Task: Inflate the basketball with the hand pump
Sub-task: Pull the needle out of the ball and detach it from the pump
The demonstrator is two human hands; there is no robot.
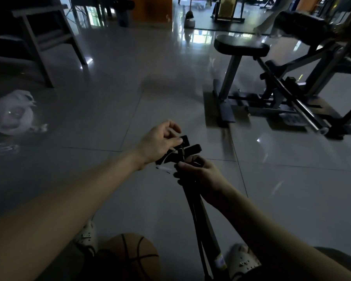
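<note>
While the left hand (160, 142) pinches the black plastic pump head (193, 149) and the right hand (201, 175) grips the slim black pump shaft (199, 216), the unheld orange basketball (130, 258) could roll away.

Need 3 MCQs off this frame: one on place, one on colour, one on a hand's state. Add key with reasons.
1. Where is the basketball?
A) on a shelf
B) low between the person's shoes
C) in a net

2. What colour is the bag on the floor?
A) white
B) red
C) green

3. What is the right hand doing?
A) hanging free
B) resting on the basketball
C) gripping the pump

Key: 1 B, it sits at the frame's bottom with a shoe on either side; 2 A, the bag looks white against the grey tiles; 3 C, its fingers curl round the pump's shaft.
</note>
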